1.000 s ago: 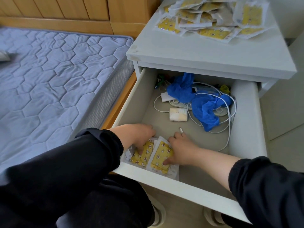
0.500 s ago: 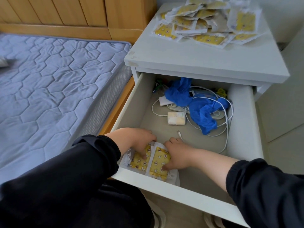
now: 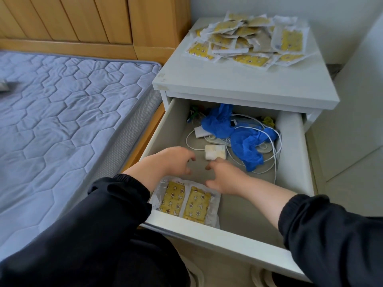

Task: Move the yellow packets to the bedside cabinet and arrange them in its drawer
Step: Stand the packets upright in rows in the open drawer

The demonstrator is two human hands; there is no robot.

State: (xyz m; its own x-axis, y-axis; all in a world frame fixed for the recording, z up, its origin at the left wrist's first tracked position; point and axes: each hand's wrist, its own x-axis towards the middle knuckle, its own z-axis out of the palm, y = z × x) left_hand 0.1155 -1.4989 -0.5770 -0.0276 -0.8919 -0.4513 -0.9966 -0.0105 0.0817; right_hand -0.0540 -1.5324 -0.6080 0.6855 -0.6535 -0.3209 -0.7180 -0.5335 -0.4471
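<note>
Two yellow packets [image 3: 184, 200] lie side by side in the drawer [image 3: 294, 154] front-left corner. Left hand [image 3: 172, 162] and right hand [image 3: 226, 177] hover above, fingers spread, holding nothing. More packets [image 3: 246, 39] cover the bedside cabinet [image 3: 238, 85] surface.

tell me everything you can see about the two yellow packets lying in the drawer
The two yellow packets lie flat, side by side, in the front left corner of the open drawer, against its front wall. Each is a clear, crinkly plastic wrapper holding a yellow sheet printed with small brown and white cartoon figures and stars. They appear sealed. The left sleeve hides part of the left one. Both hands hover above, touching neither.
</note>
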